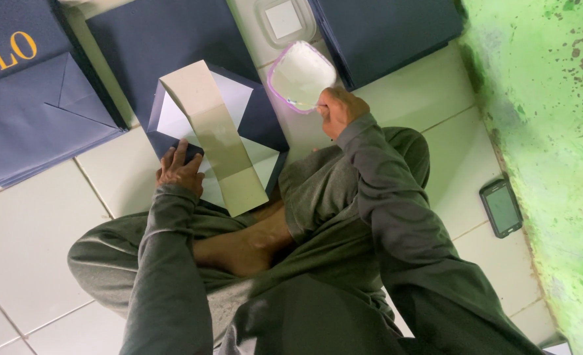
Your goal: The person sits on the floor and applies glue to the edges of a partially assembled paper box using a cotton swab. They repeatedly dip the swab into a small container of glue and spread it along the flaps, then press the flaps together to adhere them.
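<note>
Left hand [178, 169]: I am pressing flat, fingers spread, on the half-folded navy paper bag [239, 112] on the floor | Right hand [336, 108]: I am pinching a thin tool, dipping into the white glue tub [300, 73] | Progress: cardboard strip [214, 135] lying loose, gluing seemingly remaining.

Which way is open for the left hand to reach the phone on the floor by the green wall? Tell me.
Probably none. The left hand presses on the folded paper bag, while the phone lies on the opposite side, beyond the right arm and raised knee.
</note>
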